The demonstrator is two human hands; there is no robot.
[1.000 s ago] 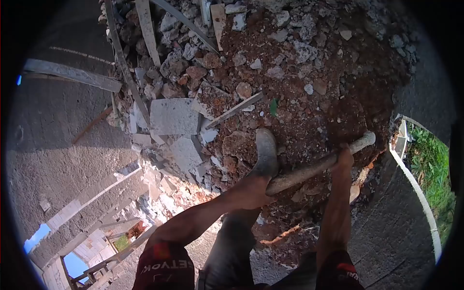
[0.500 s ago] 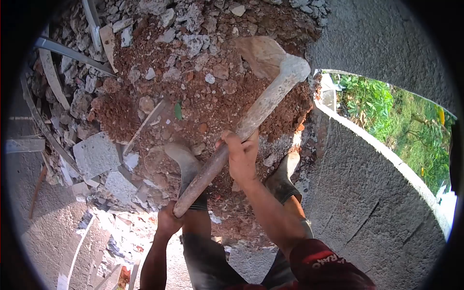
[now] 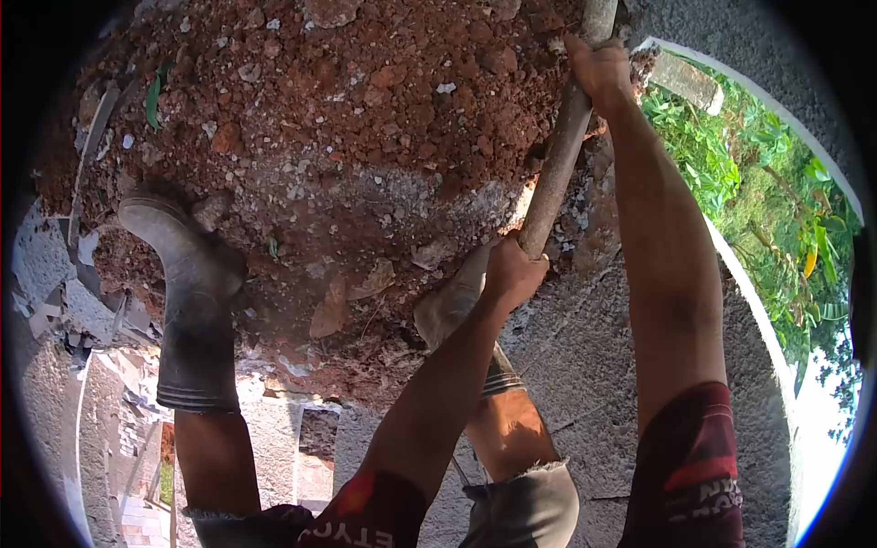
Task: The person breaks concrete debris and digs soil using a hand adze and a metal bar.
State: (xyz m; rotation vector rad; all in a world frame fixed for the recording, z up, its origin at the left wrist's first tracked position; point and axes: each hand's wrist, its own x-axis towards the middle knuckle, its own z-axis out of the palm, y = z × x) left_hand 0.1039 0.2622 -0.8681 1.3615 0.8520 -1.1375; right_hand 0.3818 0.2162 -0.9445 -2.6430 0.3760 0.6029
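Note:
The long wooden handle of a hoe [image 3: 559, 164] slants from the lower middle toward the upper right. Its blade lies beyond the top edge, out of sight. Fingers of my left hand [image 3: 514, 272] wrap round the butt end of the handle. Farther up, my right hand [image 3: 600, 71] is closed on the same handle. Reddish loose soil [image 3: 384, 100] mixed with stones spreads to the left of the handle.
My left boot [image 3: 196, 292] stands on the soil at left; my right boot [image 3: 448, 301] is partly behind my left arm. A rough grey wall [image 3: 603, 365] runs along the right, with green plants [image 3: 703, 164] in an opening. Broken slabs [image 3: 41, 256] lie far left.
Both hands and the hoe have moved up and to the right. The hoe's blade has left the view. My view has shifted, and my boots appear farther apart.

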